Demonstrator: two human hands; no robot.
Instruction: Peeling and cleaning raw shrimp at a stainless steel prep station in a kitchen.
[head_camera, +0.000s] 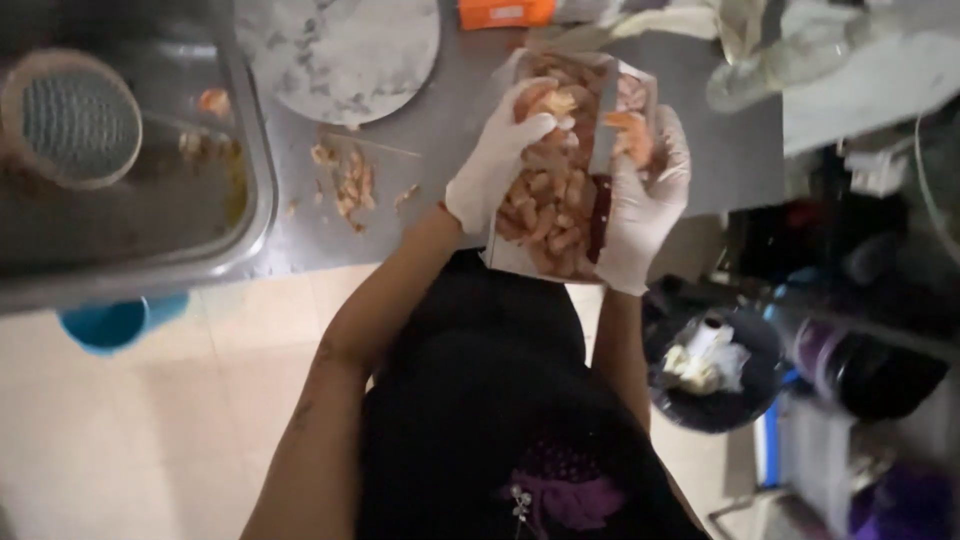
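A white rectangular tray (515, 262) filled with pinkish raw meat pieces (548, 205) rests at the front edge of the steel counter. My left hand (497, 155), in a white glove, reaches over the tray's left side and pinches a piece of the meat near the top. On the tray's right side, my gloved right hand (645, 195) grips another orange-pink piece. Both hands hover directly over the tray.
A steel sink (130, 190) with a round mesh strainer (70, 118) lies at left. Meat scraps (350, 182) litter the counter below a round marble board (345, 50). A blue bucket (115, 322) and a black waste bin (712, 370) stand on the floor.
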